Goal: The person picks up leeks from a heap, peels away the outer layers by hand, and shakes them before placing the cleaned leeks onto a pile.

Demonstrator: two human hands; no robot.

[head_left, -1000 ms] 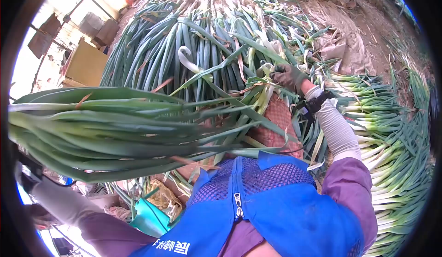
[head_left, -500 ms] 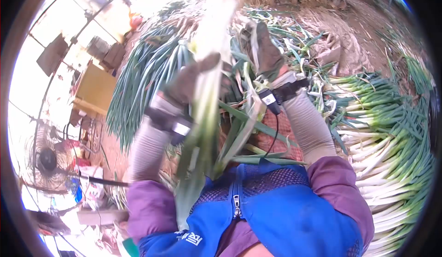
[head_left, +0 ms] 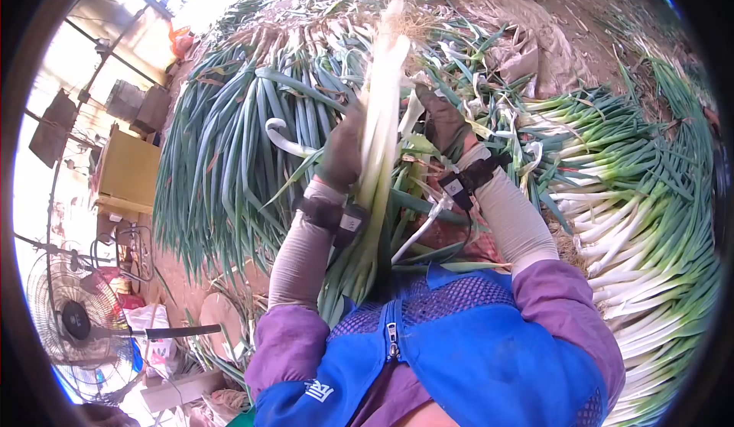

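My left hand (head_left: pixel 342 148), in a dark glove, is wrapped round a bundle of scallions (head_left: pixel 380 113). Their white stalks and roots point up and away, and the green leaves hang down toward my blue vest (head_left: pixel 459 335). To the right of the bundle is my right hand (head_left: pixel 443 120), also gloved, its fingers closed at a pale, peeled leaf (head_left: pixel 413 110). Loose leaves hang below it over a reddish surface (head_left: pixel 451 236).
A large heap of green scallions (head_left: pixel 222 144) lies at the left. White-stalked scallions (head_left: pixel 627 236) lie in a long row at the right. A fan (head_left: pixel 76 320), a yellow box (head_left: pixel 130 167) and brown sacking (head_left: pixel 535 45) are farther out.
The bundle in my left hand has swung slightly right and is sharper to see. My right hand has drawn down a little. The view has shifted, showing more of the left heap.
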